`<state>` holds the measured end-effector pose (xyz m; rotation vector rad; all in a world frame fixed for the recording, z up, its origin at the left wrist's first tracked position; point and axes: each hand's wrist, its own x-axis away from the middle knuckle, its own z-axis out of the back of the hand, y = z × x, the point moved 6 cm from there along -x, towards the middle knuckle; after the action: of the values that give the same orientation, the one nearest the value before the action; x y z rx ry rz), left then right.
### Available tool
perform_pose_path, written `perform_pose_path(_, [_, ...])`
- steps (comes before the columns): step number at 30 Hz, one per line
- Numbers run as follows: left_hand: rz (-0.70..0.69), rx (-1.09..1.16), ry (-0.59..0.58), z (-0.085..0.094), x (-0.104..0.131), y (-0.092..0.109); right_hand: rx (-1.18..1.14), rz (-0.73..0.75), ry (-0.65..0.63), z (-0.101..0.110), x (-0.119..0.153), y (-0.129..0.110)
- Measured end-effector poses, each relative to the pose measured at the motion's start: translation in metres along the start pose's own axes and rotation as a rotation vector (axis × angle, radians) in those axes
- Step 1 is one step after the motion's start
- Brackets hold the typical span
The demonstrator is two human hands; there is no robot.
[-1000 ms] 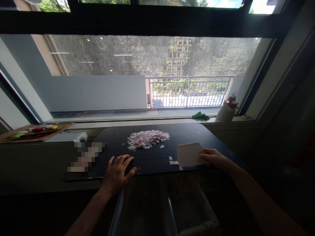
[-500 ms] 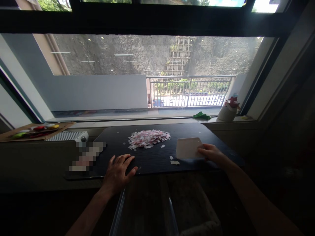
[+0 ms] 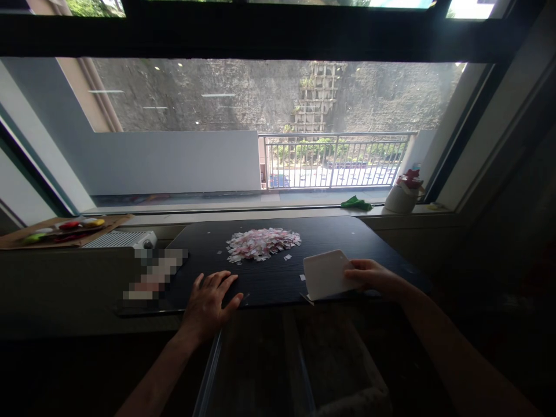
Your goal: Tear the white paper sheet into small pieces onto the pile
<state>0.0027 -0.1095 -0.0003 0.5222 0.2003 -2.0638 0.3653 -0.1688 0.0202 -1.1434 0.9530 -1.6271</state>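
Note:
On the dark table [image 3: 264, 289] lies a heap of small white and pink pieces [image 3: 263, 244]. My left hand [image 3: 212, 298] rests on the table's front part, left of centre, fingers apart and holding nothing. A thin white card [image 3: 325, 275] is pinched by its right side in my right hand [image 3: 369, 275], tilted with its lower left corner near the front edge. One small white piece [image 3: 303, 278] lies just left of the card, and another [image 3: 308, 299] is at the table's edge under that corner. A loose piece [image 3: 287, 257] sits right of the heap.
A clear-walled bin [image 3: 260, 370] stands below the front edge. On the sill are a green cloth [image 3: 356, 203] and a pale pot [image 3: 400, 198]. A white slatted unit [image 3: 121, 240] and cardboard [image 3: 110, 220] are at the left, near a blurred patch [image 3: 158, 275].
The card in my right hand has tilted and moved toward the front edge. One small piece has shifted to the edge and now appears angled. My left hand has not moved.

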Motion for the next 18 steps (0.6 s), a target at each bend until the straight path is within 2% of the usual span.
perform_pose_path(2, [0.000, -0.002, -0.003, -0.001, 0.000, 0.000, -0.001, 0.024, 0.007, 0.003, -0.001, -0.001])
perform_pose_path(8, [0.001, 0.005, -0.008, 0.000, 0.000, 0.000, 0.037, 0.069, 0.151, 0.012, -0.009, -0.002])
perform_pose_path(18, [0.001, 0.012, 0.012, 0.001, 0.000, 0.000, 0.042, 0.051, 0.028, 0.007, -0.003, 0.005])
